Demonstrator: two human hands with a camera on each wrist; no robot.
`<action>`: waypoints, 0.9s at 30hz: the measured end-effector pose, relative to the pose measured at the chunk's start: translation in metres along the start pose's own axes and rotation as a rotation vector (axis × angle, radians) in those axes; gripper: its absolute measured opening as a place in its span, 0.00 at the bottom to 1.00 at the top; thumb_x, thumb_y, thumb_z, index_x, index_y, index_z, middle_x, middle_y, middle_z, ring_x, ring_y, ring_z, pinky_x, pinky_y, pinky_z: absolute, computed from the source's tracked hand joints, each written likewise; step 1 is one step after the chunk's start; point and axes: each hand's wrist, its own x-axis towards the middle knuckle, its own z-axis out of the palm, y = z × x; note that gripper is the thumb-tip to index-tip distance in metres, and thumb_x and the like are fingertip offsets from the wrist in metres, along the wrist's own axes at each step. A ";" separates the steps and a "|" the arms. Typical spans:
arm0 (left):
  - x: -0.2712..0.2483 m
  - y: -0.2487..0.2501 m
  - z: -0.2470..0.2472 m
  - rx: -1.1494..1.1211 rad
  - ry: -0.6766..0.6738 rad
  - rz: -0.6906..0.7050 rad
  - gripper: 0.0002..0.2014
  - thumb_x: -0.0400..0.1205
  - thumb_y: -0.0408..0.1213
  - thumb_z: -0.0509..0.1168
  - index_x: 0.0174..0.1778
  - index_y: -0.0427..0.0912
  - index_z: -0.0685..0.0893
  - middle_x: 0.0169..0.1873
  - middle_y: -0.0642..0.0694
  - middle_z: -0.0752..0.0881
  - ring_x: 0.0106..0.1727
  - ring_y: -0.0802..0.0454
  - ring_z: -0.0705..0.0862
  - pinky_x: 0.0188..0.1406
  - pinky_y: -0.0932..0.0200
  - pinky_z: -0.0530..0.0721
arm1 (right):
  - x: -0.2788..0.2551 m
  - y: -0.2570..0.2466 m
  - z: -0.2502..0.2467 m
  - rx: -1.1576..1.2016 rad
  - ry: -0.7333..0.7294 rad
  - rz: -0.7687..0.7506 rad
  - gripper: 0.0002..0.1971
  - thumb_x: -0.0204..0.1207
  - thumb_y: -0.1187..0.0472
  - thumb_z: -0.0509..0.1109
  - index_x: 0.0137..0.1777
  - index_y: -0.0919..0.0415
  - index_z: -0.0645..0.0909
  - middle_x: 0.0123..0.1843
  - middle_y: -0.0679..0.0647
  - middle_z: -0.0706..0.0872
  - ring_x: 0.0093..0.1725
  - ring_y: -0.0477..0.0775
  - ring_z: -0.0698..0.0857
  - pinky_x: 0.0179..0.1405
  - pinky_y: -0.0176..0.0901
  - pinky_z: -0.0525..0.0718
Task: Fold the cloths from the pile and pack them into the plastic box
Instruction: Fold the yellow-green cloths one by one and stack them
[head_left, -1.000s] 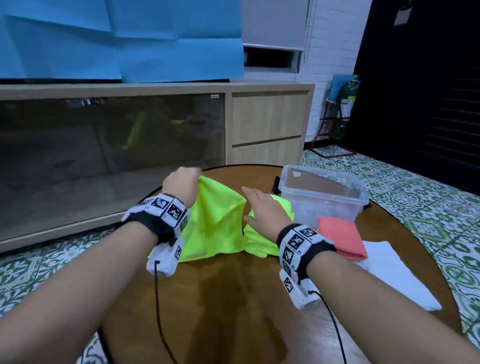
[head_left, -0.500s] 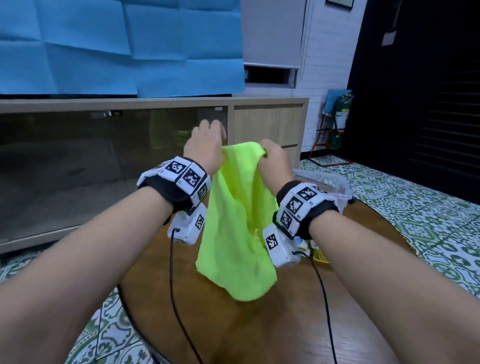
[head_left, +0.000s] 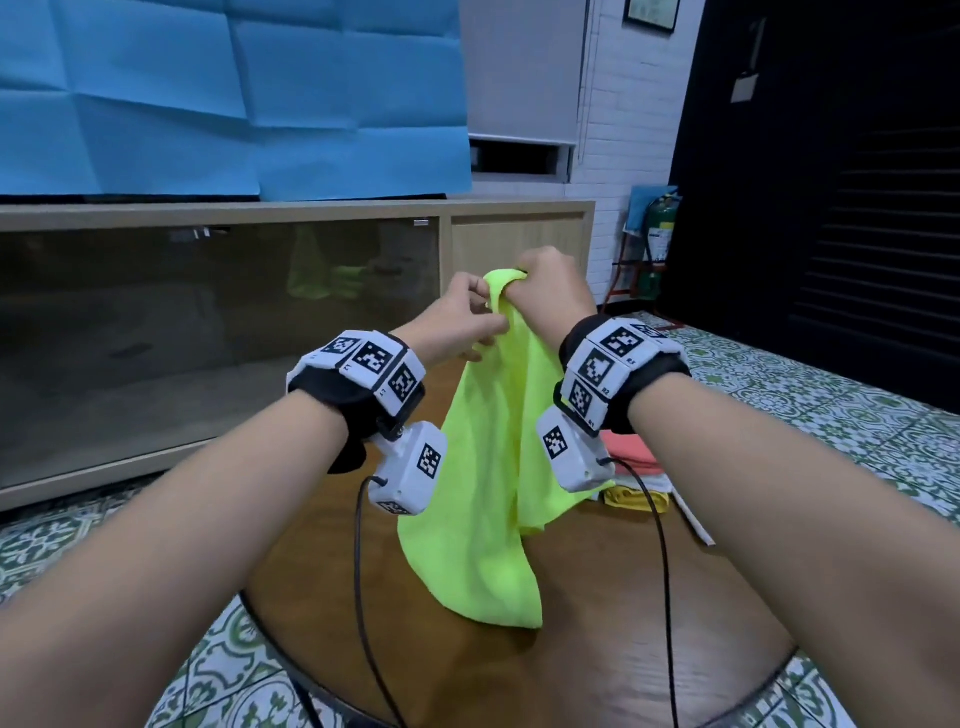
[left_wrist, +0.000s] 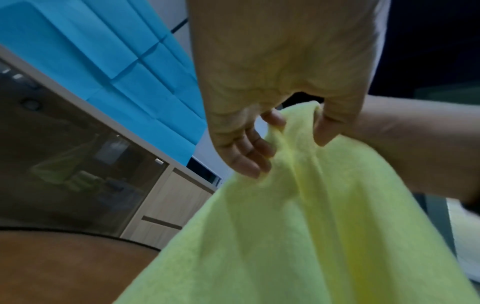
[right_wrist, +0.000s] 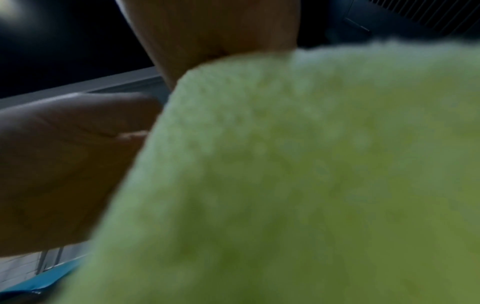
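Lime cloth (head_left: 483, 483) held up over round table (head_left: 571, 670), hanging bunched. Right hand (head_left: 545, 283) clamps top edge; left hand (head_left: 460, 325) pinches edge just beside. Step, likely: finding corners before folding. Next move calls for spreading hands along edge. Count: one lime cloth lifted; pink cloth (head_left: 631, 448), yellow cloth (head_left: 636, 500) wait on table; box unseen.

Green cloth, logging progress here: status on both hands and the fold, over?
Left hand and right hand both pinch the green cloth at its top. Cloth hangs unfolded above the table. Nothing in the way.
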 end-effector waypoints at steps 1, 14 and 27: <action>0.001 -0.001 0.004 0.089 0.034 0.020 0.12 0.81 0.32 0.64 0.52 0.43 0.65 0.38 0.50 0.74 0.36 0.54 0.77 0.34 0.59 0.79 | -0.001 0.001 -0.001 -0.017 -0.001 -0.005 0.17 0.71 0.71 0.61 0.23 0.58 0.64 0.24 0.53 0.69 0.30 0.57 0.70 0.21 0.40 0.60; 0.019 -0.020 -0.029 0.689 0.351 -0.048 0.16 0.84 0.31 0.53 0.64 0.40 0.80 0.60 0.34 0.83 0.60 0.35 0.81 0.55 0.49 0.79 | -0.013 0.066 -0.022 -0.566 -0.131 -0.023 0.15 0.79 0.51 0.65 0.43 0.63 0.82 0.40 0.57 0.82 0.43 0.60 0.83 0.37 0.43 0.75; 0.018 -0.026 -0.083 0.640 0.614 -0.101 0.15 0.85 0.33 0.52 0.65 0.36 0.77 0.62 0.33 0.80 0.60 0.34 0.80 0.54 0.48 0.77 | -0.030 0.148 -0.040 -0.116 -0.084 0.334 0.12 0.82 0.58 0.65 0.38 0.62 0.81 0.33 0.59 0.79 0.31 0.55 0.76 0.29 0.42 0.70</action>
